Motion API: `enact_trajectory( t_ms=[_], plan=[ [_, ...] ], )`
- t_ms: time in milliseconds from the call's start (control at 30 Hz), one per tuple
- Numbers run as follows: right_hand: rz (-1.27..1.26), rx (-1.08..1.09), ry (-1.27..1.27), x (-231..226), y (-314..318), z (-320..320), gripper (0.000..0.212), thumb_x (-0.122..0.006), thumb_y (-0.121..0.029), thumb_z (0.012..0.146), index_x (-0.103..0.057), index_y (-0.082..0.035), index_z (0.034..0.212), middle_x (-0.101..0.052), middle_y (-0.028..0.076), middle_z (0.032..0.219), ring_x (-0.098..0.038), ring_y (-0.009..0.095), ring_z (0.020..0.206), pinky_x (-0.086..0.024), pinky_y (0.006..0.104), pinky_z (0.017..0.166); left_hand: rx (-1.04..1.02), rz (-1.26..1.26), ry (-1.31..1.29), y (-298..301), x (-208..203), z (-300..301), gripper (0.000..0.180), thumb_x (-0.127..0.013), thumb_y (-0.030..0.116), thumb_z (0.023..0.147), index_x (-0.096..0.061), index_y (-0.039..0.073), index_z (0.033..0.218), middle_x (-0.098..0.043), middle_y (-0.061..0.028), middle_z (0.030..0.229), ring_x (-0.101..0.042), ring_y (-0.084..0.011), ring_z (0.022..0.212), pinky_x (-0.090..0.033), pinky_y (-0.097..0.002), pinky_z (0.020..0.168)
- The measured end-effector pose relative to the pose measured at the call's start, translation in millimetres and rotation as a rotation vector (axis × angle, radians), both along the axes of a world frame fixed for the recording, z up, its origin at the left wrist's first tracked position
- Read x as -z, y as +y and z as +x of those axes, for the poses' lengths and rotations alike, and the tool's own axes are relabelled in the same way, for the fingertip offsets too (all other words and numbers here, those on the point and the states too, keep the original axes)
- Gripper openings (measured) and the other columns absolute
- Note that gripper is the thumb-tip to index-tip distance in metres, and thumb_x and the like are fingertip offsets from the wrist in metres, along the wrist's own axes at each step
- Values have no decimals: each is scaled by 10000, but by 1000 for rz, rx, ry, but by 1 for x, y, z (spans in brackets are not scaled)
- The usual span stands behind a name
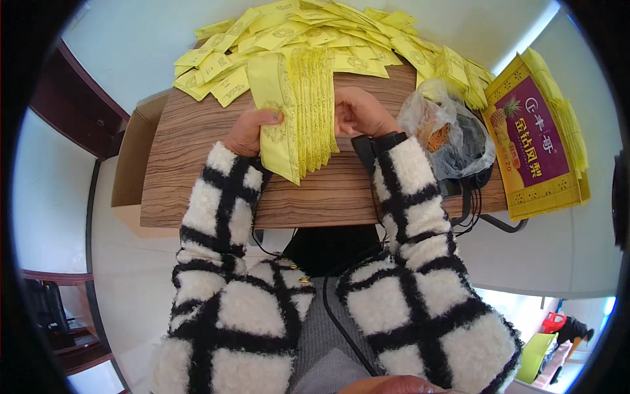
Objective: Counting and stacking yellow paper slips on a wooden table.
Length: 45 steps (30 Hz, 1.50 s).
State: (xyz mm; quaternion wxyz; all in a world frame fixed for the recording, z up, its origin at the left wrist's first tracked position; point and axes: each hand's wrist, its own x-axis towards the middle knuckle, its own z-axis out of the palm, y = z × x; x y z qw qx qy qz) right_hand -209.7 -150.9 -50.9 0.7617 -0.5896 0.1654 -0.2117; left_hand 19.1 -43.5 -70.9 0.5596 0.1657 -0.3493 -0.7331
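A fanned stack of flat yellow packets with printed patterns stands tilted above the front half of the wood-grain table. My left hand grips its left side, the thumb pressed on the front packet and the fingers hidden behind. At the stack's right edge, my right hand is closed with bent fingers against the packets; its fingertips are partly hidden by them. Behind both hands, many loose yellow packets lie heaped along the far side of the table.
To the right sits a clear plastic bag with orange and dark contents. Beyond it, a yellow-and-purple carton with a pineapple picture holds more yellow packets. Black cables hang off the right front edge. An open cardboard box stands left of the table.
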Motion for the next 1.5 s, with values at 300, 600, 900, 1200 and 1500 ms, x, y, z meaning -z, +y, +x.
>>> enact_trajectory(
  t_ms=[300, 600, 900, 1200, 1500],
  plan=[
    [-672, 178, 434, -19, 9, 11, 176, -638, -141, 879, -685, -15, 993, -635, 60, 663, -531, 111, 484, -422, 260, 433, -150, -113, -354, 1, -26, -27, 659, -716, 32, 716, -451, -28, 1317, -609, -126, 1180, -611, -219, 1057, -509, -336, 899],
    [-761, 260, 495, -11, -4, 4, 306, -688, -166, 839, -644, 11, 1084, -670, 107, 752, -556, 140, 518, -447, 288, 460, -179, -81, -283, -6, -25, -28, 621, -689, 11, 746, -442, -31, 1314, -608, -138, 1182, -636, -225, 1035, -543, -341, 872],
    [-848, 555, 318, -12, 6, -27, 585, -761, -240, 814, -519, 97, 1228, -694, 153, 896, -668, 167, 678, -527, 293, 610, -270, -226, -310, -24, -10, -22, 595, -727, -21, 751, -458, -39, 1281, -625, -124, 1138, -642, -198, 998, -545, -320, 859],
    [-1387, 315, 421, -87, 54, -34, 1036, -845, -428, 685, -331, 115, 1403, -482, 292, 1357, -495, 343, 1269, -416, 346, 1032, -465, -469, -770, -16, 4, -40, 835, -881, 110, 610, -418, -37, 1289, -563, -124, 1212, -560, -196, 1118, -460, -320, 957],
    [-1703, 94, 724, -83, 31, 8, 1256, -902, -395, 544, -196, 76, 1470, -390, 309, 1420, -394, 382, 1336, -356, 378, 1094, -603, -519, -877, -21, 19, -47, 837, -893, 135, 606, -423, -17, 1283, -560, -112, 1204, -551, -195, 1107, -450, -322, 960]
  ],
)
